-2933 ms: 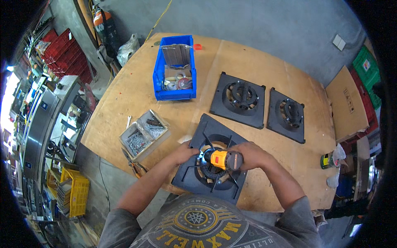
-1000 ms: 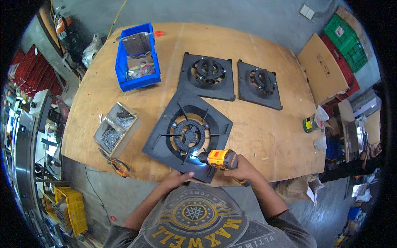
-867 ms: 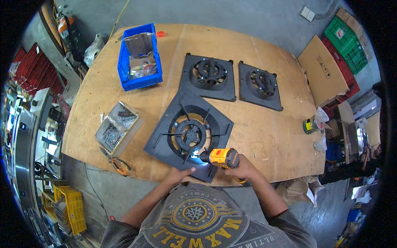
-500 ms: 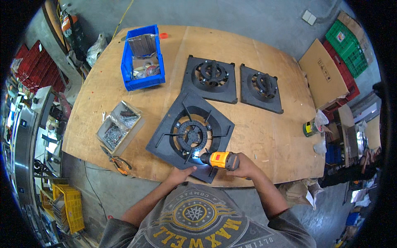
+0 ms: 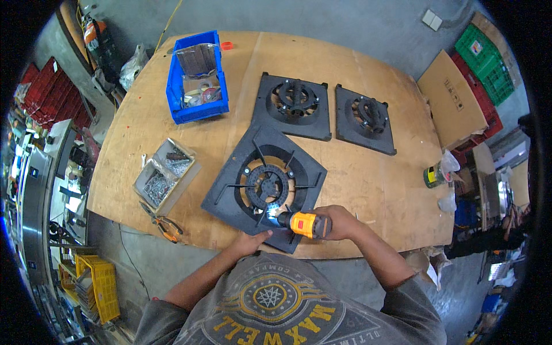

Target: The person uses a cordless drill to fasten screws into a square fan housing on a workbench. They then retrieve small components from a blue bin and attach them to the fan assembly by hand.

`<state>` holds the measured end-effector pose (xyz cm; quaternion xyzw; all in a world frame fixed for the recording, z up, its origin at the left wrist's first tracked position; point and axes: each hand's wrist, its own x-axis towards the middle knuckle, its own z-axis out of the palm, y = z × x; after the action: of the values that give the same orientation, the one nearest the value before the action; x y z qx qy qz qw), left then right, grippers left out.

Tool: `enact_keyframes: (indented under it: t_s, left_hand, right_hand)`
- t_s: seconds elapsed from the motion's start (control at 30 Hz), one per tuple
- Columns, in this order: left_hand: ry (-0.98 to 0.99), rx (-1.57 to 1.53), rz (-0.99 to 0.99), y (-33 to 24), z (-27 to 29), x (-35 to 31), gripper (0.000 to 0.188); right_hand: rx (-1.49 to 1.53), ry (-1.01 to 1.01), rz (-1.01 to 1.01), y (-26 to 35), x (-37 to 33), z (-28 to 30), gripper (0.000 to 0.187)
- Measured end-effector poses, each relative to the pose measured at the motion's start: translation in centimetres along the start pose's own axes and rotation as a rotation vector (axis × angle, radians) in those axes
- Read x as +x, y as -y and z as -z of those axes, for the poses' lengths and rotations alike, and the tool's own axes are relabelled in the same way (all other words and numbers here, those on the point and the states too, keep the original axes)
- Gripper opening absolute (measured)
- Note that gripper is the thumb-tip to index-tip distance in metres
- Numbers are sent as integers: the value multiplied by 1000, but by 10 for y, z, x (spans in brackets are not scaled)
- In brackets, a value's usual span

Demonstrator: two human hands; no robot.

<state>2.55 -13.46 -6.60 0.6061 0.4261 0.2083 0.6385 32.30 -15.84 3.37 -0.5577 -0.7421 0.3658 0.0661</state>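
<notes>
A black cast-iron gas stove burner frame point(image 5: 226, 174), with prongs and a round burner ring at its centre, lies turned cornerwise on the near table edge. My right hand point(image 5: 339, 222) is wrapped round an orange and black cordless drill point(image 5: 303, 224). The drill lies almost level, its nose pointing left at the near side of the ring, where its lamp lights a bright spot; the tip's contact is lost in the glare. My left hand point(image 5: 248, 242) grips the frame's near edge, thumb on top, fingers hidden below.
Two similar black frames point(image 5: 319, 124) point(image 5: 386, 140) lie farther back. To the left are a blue bin point(image 5: 198, 117) holding tape rolls, a divided tray point(image 5: 168, 202) of screws and orange-handled pliers point(image 5: 167, 230). A jar point(image 5: 430, 177) stands at the right edge, near a cardboard sheet point(image 5: 450, 103).
The drill and my right hand have shifted slightly left, with the nose still at the near side of the ring. My left hand keeps its place on the frame.
</notes>
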Motion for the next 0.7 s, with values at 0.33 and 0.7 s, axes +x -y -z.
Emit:
enact_keyframes:
  t_s: [0.33,0.7]
  left_hand:
    - [18,8,-112,16,-3,1,36]
    - [247,127,82,-14,26,1,55]
  right_hand:
    - [-180,80,31,32,7,24,55]
    - [-85,44,51,25,-1,26,59]
